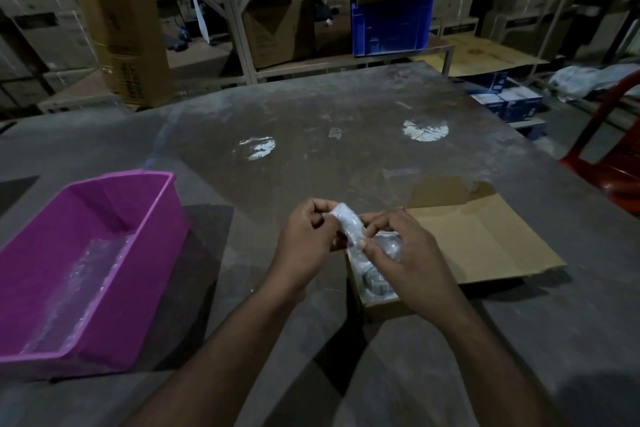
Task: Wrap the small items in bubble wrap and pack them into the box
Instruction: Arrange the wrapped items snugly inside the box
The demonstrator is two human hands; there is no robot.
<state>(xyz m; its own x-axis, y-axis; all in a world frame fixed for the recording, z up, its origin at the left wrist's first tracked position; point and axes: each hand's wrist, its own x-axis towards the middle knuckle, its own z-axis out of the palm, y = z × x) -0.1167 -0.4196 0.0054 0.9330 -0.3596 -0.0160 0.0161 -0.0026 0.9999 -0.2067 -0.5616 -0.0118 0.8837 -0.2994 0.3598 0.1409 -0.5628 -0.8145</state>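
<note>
1. A small bundle of bubble wrap (348,222) is sitting between both hands, just above the near left corner of the cardboard box (485,239). It is looking pale, whitish and slightly translucent, rolled into a short curved tube with a crinkled surface; what is inside it cannot be made out.

2. The left hand (306,236) is pinching the upper left end of the bundle, its fingers curled in around the wrap.

3. The right hand (401,253) is gripping the lower right part of the bundle, with the thumb pressing on the wrap and the fingers curling around more clear film underneath.

4. The box is lying open on the grey table (346,121), its wide brown flap spreading flat to the right. Inside the near left part of the box, below the right hand, more wrapped pieces (375,282) are showing (pale film over something dark and round, too blurred to identify).

5. A purple plastic bin (145,218) is standing on the table to the left, well apart from the box, and it is holding a loose sheet of clear bubble wrap (86,274) along its floor.

6. A red chair (609,163) is standing at the right edge, and shelves of cartons with a blue crate (391,24) are filling the background.
</note>
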